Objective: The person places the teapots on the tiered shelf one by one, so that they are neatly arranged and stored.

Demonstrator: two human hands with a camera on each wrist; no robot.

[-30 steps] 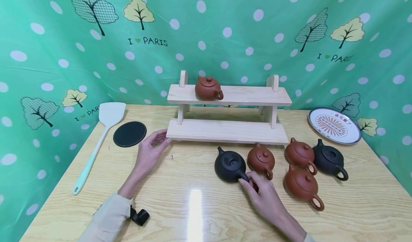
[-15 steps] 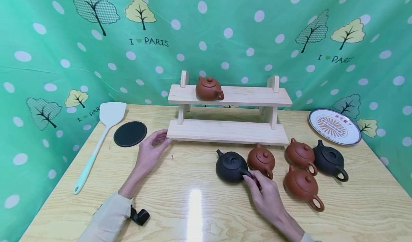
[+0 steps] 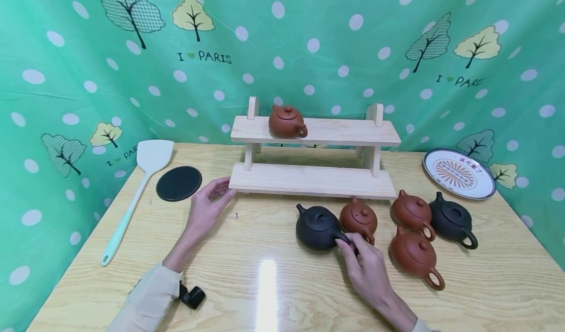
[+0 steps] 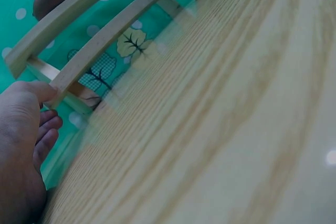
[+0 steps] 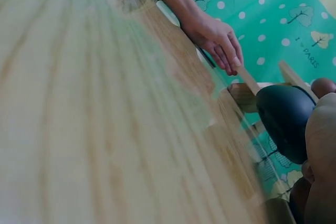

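- Currently, the right hand (image 3: 367, 272) pinches the black teapot (image 3: 315, 231) by its handle (image 3: 338, 236), beside a brown teapot (image 3: 356, 218).
- Left hand (image 3: 206, 208) holds the shelf's (image 3: 311, 179) end.
- Sideways swing could knock the brown teapot.

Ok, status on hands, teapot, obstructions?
Right hand grips black teapot by the handle, unclear if lifted. Left hand holds lower shelf's left end. Brown teapot close beside the black one, possibly in the way.

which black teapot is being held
The black teapot farther left in the head view: the right hand grips its handle; the other black teapot sits untouched.
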